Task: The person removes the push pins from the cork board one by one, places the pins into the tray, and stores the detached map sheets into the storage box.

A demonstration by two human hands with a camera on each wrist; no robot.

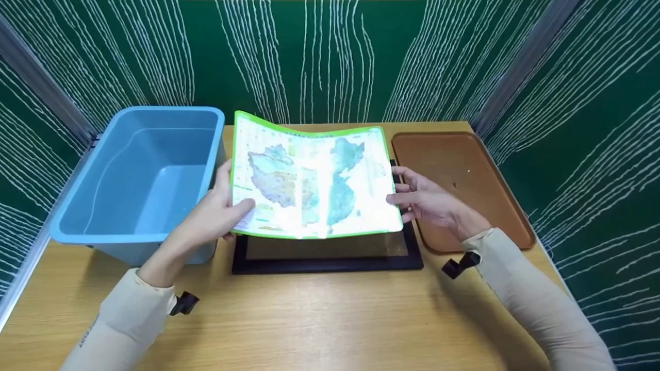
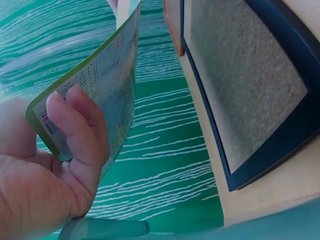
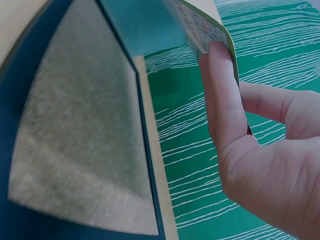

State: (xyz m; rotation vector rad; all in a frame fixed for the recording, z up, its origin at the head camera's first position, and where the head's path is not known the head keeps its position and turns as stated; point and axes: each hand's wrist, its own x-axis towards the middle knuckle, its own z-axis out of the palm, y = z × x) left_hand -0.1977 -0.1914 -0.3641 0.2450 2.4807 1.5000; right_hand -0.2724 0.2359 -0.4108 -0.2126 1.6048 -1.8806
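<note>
A glossy map sheet (image 1: 278, 175) with a green border is held up in both hands, bent along creases, with glare across its middle. My left hand (image 1: 227, 206) pinches its left edge, thumb on the front and fingers behind, as the left wrist view shows on the printed back (image 2: 117, 75). At the right edge my right hand (image 1: 425, 198) grips it between thumb and fingers; in the right wrist view the fingers (image 3: 225, 100) lie along the back. Below the sheet lies a black-framed board (image 1: 330, 265) with a brown speckled surface, partly hidden by the map.
To the left stands a deep blue plastic bin (image 1: 139, 239). A brown tray (image 1: 474, 201) with a few tiny specks lies on the right of the wooden table (image 1: 319, 319). Green walls (image 1: 340, 62) with white wavy lines enclose the back and sides.
</note>
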